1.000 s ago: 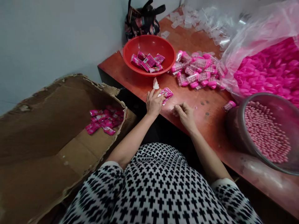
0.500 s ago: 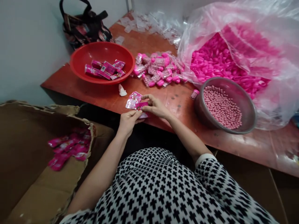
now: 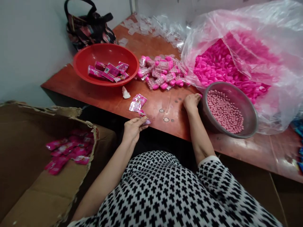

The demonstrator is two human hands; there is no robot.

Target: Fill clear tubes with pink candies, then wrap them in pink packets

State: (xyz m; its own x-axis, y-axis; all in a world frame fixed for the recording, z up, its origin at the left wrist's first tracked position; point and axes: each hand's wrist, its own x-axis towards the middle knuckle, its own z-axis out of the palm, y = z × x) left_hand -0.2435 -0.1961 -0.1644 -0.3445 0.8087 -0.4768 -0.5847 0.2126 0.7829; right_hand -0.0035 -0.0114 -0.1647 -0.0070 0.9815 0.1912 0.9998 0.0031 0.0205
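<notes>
My left hand (image 3: 133,128) is at the near edge of the reddish table (image 3: 170,110), its fingers pinched on a small pink packet (image 3: 144,117). A few more pink sachets (image 3: 137,102) lie flat on the table just beyond it. My right hand (image 3: 191,102) rests beside the metal bowl (image 3: 246,104) of small pink candy balls (image 3: 224,111), fingers curled round a small pink capped container that mostly hides under them.
A red bowl (image 3: 82,64) holds several pink packets. Filled pink-capped tubes (image 3: 163,73) are heaped mid-table, beside a big plastic bag of pink caps (image 3: 222,64). Clear empty tubes (image 3: 156,27) and a dark handbag (image 3: 88,26) sit at the back. A cardboard box (image 3: 30,195) with packets stands left.
My right hand left the packet and moved right to the small container beside the metal bowl. My left hand stayed at the table edge with the pink packet.
</notes>
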